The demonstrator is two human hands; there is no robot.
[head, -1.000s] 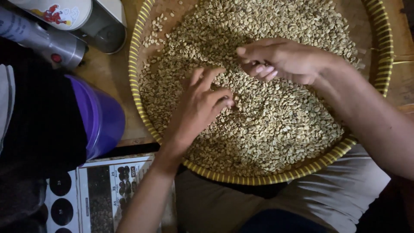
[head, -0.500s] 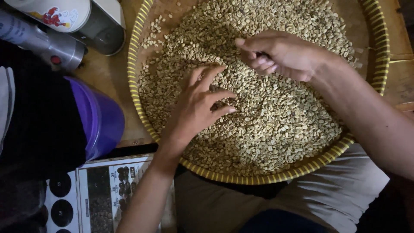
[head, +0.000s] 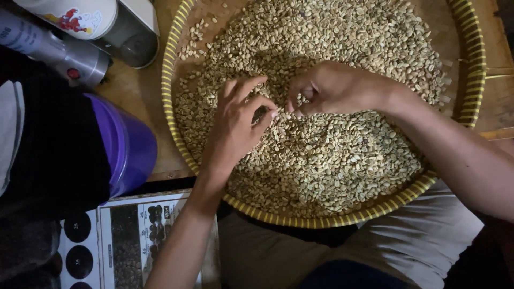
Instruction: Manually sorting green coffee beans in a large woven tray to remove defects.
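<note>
1. Round woven tray (head: 474,80) with a yellow-striped rim sits on the wooden table (head: 136,91), near edge over the person's lap. It holds a thick layer of pale green coffee beans (head: 342,155); bare tray floor shows at upper left with a few stray beans.
2. Left hand (head: 233,131) rests on the beans mid-tray, fingers loosely spread, thumb and forefinger tips close together at the bean surface. Can't tell if a bean is pinched.
3. Right hand (head: 329,88) just beside it, fingers curled inward and pressed into the beans; contents hidden.
4. Fingertips of both hands nearly meet.
5. Left of tray: purple plastic bucket (head: 126,144), close to the rim.
6. Upper left: metal canister (head: 53,51) and a white cup (head: 75,16).
7. Lower left: printed chart with dark circles (head: 115,241), partly under the left forearm.
</note>
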